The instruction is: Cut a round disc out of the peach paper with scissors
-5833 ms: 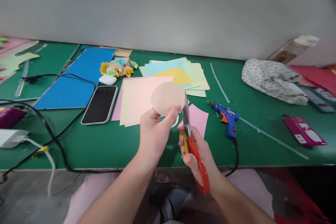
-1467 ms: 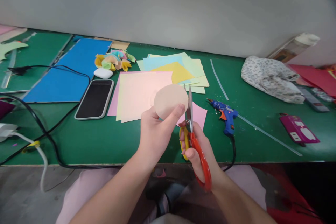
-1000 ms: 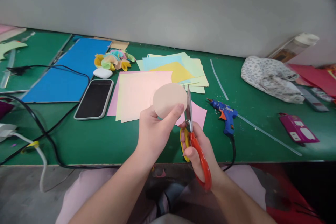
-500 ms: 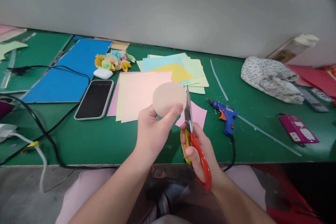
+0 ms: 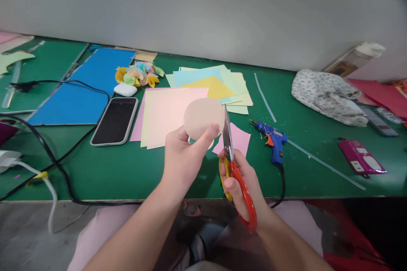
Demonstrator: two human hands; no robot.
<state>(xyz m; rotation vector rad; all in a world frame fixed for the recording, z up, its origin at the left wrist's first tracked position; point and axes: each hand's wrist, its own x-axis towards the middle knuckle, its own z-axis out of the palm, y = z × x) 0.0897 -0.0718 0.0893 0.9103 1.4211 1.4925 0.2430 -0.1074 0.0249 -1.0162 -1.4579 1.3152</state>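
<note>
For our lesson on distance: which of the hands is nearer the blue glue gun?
Right. The right hand, gripping the scissors, is left of the glue gun; the left hand, holding the paper disc, is farther left.

- From my end of the feed, I take this for a craft workspace; home or workshop, I cannot tell.
- I see a long green bench (image 5: pixel 136 173) along a plain grey wall (image 5: pixel 190 12).
- Square pastel paper sheets (image 5: pixel 162 114) and a blue plastic glue gun with an orange trigger (image 5: pixel 274 135) lie on it.
- Red-and-yellow-handled metal scissors (image 5: pixel 234 168) and a grey floor (image 5: pixel 28 237) fit too.
</note>
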